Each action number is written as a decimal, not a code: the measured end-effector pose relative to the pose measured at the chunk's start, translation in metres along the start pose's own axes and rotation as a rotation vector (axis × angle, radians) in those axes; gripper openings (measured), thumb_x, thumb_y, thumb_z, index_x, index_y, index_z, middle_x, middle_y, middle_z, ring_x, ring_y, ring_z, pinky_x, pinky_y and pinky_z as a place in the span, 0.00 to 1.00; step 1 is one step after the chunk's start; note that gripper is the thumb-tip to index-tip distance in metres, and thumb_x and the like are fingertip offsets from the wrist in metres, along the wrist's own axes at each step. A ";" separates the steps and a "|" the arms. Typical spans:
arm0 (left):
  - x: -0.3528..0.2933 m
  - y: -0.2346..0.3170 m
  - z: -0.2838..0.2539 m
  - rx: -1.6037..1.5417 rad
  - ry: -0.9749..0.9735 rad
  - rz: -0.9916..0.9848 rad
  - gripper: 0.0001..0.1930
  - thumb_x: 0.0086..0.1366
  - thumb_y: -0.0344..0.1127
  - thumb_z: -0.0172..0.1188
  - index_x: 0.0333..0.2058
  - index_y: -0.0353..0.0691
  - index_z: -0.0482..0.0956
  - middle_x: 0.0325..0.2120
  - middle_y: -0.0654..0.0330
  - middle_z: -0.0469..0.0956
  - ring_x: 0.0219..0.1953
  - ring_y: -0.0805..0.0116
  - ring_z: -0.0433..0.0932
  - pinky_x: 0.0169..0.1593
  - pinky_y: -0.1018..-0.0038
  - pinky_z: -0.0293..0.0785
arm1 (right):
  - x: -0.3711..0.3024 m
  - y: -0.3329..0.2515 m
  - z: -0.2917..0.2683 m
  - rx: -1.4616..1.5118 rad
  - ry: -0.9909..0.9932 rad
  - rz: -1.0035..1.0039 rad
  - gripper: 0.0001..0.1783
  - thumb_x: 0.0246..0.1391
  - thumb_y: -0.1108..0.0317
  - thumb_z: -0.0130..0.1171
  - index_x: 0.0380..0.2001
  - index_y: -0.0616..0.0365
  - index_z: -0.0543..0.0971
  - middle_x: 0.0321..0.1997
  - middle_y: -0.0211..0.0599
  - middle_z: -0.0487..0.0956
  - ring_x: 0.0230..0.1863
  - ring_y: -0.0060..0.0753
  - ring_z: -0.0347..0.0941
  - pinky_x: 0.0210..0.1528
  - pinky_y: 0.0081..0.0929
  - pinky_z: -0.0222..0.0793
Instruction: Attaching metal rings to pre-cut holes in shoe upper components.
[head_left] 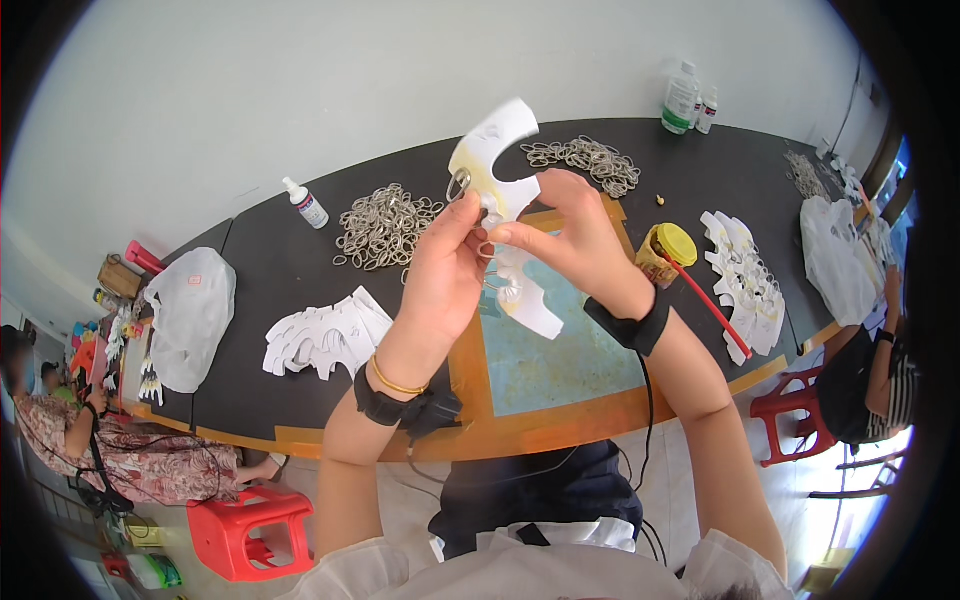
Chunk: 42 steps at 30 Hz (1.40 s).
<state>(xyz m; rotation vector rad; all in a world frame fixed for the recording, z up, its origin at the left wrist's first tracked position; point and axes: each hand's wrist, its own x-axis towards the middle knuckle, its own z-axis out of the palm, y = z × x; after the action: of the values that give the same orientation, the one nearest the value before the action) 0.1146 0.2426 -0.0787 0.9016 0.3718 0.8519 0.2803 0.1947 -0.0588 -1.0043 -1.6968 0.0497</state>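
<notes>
Both my hands are raised over the table around a white, curved cut-out piece (487, 150) with yellowish patches and grey marks. Its lower part (532, 308) hangs below my fingers, over the blue mat. My left hand (447, 258) pinches the piece near its middle, thumb and fingers closed. A metal ring (459, 184) sits on the piece just above that thumb. My right hand (575, 230) grips from the other side, its thumb pressed near the left fingertips; its other fingers are partly hidden behind the piece. More thin metal loops show below the fingertips.
A heap of metal rings (388, 228) lies left, another (590, 163) behind. White cut-outs are stacked left (325, 335) and right (742, 285). A yellow-lidded jar (673, 246) with a red stick stands right of the taped blue mat (570, 375). Other people sit at both sides.
</notes>
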 end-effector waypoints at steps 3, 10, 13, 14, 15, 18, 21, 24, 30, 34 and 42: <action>-0.006 -0.009 0.026 0.054 0.069 0.202 0.11 0.66 0.42 0.51 0.42 0.44 0.71 0.35 0.69 0.73 0.39 0.79 0.70 0.44 0.78 0.64 | -0.010 0.007 0.010 -0.084 0.102 0.118 0.26 0.37 0.45 0.67 0.26 0.59 0.77 0.21 0.32 0.73 0.25 0.32 0.65 0.34 0.30 0.58; -0.015 -0.011 0.034 0.045 0.086 0.293 0.09 0.65 0.37 0.53 0.41 0.42 0.70 0.37 0.67 0.73 0.39 0.79 0.69 0.44 0.79 0.63 | -0.016 0.002 0.027 0.092 0.113 0.195 0.24 0.37 0.48 0.68 0.28 0.58 0.78 0.20 0.30 0.71 0.24 0.30 0.62 0.34 0.28 0.58; -0.016 -0.012 0.037 0.028 0.092 0.289 0.09 0.65 0.37 0.52 0.41 0.41 0.70 0.36 0.66 0.73 0.39 0.79 0.69 0.44 0.79 0.62 | -0.016 -0.003 0.030 0.288 0.163 0.220 0.21 0.38 0.52 0.68 0.29 0.59 0.78 0.20 0.28 0.74 0.22 0.25 0.63 0.28 0.24 0.58; -0.016 -0.013 0.036 0.038 0.090 0.299 0.09 0.65 0.37 0.53 0.41 0.41 0.70 0.36 0.67 0.74 0.39 0.80 0.69 0.45 0.79 0.62 | -0.015 -0.005 0.030 0.321 0.178 0.210 0.20 0.39 0.54 0.68 0.29 0.59 0.78 0.20 0.27 0.75 0.21 0.22 0.62 0.26 0.22 0.57; -0.016 -0.013 0.035 0.048 0.088 0.309 0.09 0.65 0.37 0.53 0.41 0.41 0.70 0.36 0.67 0.74 0.39 0.80 0.69 0.45 0.79 0.62 | -0.014 -0.007 0.030 0.352 0.192 0.199 0.19 0.40 0.56 0.68 0.30 0.59 0.78 0.21 0.26 0.76 0.20 0.19 0.62 0.23 0.20 0.56; -0.017 -0.014 0.039 0.050 0.094 0.323 0.09 0.64 0.37 0.53 0.41 0.41 0.71 0.35 0.68 0.74 0.39 0.80 0.69 0.45 0.79 0.62 | -0.015 -0.008 0.029 0.399 0.191 0.227 0.17 0.42 0.58 0.67 0.30 0.60 0.78 0.21 0.26 0.76 0.21 0.16 0.61 0.23 0.18 0.56; -0.018 -0.014 0.041 0.059 0.108 0.332 0.08 0.64 0.36 0.54 0.40 0.41 0.72 0.36 0.67 0.74 0.38 0.80 0.69 0.44 0.79 0.61 | -0.017 -0.006 0.031 0.435 0.188 0.261 0.17 0.43 0.59 0.66 0.31 0.61 0.78 0.21 0.25 0.75 0.22 0.15 0.61 0.24 0.17 0.57; -0.017 -0.017 0.038 0.055 0.103 0.340 0.09 0.64 0.35 0.54 0.41 0.38 0.73 0.39 0.64 0.75 0.42 0.78 0.71 0.49 0.78 0.64 | -0.017 -0.009 0.030 0.506 0.206 0.288 0.15 0.46 0.60 0.64 0.31 0.62 0.79 0.20 0.25 0.75 0.21 0.13 0.61 0.24 0.16 0.57; -0.019 -0.014 0.041 0.078 0.124 0.319 0.07 0.64 0.37 0.54 0.39 0.45 0.74 0.36 0.71 0.74 0.38 0.83 0.66 0.42 0.80 0.58 | -0.018 -0.013 0.026 0.446 0.198 0.319 0.12 0.49 0.63 0.61 0.28 0.62 0.80 0.18 0.27 0.75 0.19 0.12 0.62 0.21 0.16 0.56; -0.019 -0.014 0.040 0.100 0.131 0.340 0.07 0.64 0.38 0.53 0.39 0.45 0.74 0.36 0.72 0.74 0.37 0.83 0.66 0.41 0.80 0.59 | -0.018 -0.016 0.027 0.461 0.207 0.344 0.12 0.51 0.62 0.60 0.27 0.62 0.80 0.17 0.27 0.74 0.19 0.15 0.62 0.23 0.19 0.57; -0.016 -0.013 0.035 0.096 0.171 0.266 0.10 0.65 0.40 0.50 0.40 0.45 0.75 0.35 0.71 0.75 0.36 0.81 0.68 0.39 0.79 0.60 | -0.022 -0.014 0.025 0.328 0.136 0.297 0.13 0.58 0.61 0.52 0.32 0.61 0.78 0.20 0.30 0.72 0.25 0.23 0.61 0.32 0.24 0.57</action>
<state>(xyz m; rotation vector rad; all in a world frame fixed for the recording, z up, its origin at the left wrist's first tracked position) 0.1322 0.2070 -0.0697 0.9835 0.4503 1.1684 0.2529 0.1833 -0.0785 -0.9778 -1.3511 0.4301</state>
